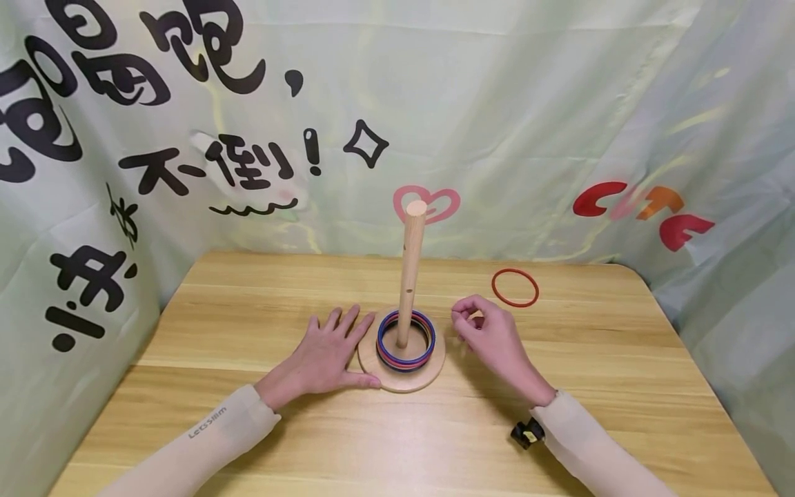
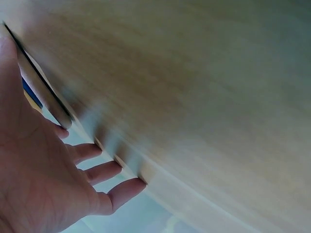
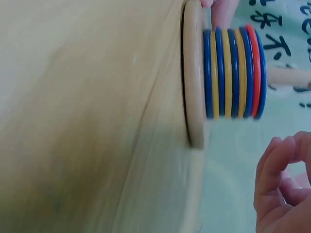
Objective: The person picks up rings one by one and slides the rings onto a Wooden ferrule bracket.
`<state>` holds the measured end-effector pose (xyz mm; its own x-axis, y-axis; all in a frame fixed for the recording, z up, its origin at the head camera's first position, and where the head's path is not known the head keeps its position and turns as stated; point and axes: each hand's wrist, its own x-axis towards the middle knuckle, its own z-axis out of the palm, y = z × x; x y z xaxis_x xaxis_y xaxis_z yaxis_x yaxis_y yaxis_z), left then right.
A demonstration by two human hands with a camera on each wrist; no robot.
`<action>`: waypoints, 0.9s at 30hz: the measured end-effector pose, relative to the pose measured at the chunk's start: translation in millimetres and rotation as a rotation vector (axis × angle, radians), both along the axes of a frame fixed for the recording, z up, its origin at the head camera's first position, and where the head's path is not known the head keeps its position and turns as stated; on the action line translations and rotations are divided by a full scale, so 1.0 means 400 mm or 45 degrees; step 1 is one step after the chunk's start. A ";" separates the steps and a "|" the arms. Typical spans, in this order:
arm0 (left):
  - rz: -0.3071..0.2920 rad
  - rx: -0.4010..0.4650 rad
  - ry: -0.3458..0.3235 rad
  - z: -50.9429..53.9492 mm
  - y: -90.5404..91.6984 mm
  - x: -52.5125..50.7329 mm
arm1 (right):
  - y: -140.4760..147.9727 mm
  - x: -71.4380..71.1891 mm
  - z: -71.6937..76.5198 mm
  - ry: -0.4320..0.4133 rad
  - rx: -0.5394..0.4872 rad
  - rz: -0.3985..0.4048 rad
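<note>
A round wooden base (image 1: 406, 382) carries an upright wooden peg (image 1: 410, 269). Around the peg's foot lies a stack of rings (image 3: 235, 73), blue, yellow and red, with a blue one on top. My left hand (image 1: 326, 352) lies with spread fingers at the left edge of the base, its thumb touching the rim. To the right of the base, my right hand (image 1: 493, 338) hovers over the table with loosely curled fingers and holds nothing. Beyond it, a single red ring (image 1: 537, 293) lies flat on the table.
The wooden table (image 1: 298, 442) has light grain and rounded far corners. Behind it and at both sides hangs a pale green curtain (image 1: 509, 117) with printed black characters and a pink heart. A small black device (image 1: 527, 433) sits at my right wrist.
</note>
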<state>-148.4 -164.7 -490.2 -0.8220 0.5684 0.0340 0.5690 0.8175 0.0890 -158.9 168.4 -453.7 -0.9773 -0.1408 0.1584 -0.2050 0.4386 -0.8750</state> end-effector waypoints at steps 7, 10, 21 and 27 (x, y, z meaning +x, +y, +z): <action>-0.004 0.023 0.003 0.005 0.001 0.001 | 0.086 -0.038 -0.019 -0.069 0.083 -0.054; -0.001 0.012 0.003 0.004 0.001 -0.001 | 0.127 -0.060 -0.021 -0.126 0.099 -0.079; -0.006 0.003 -0.003 0.006 0.000 -0.001 | 0.231 -0.127 -0.018 -0.256 0.230 -0.124; -0.012 0.010 0.010 0.005 0.001 0.001 | 0.252 -0.146 -0.043 -0.190 0.419 -0.090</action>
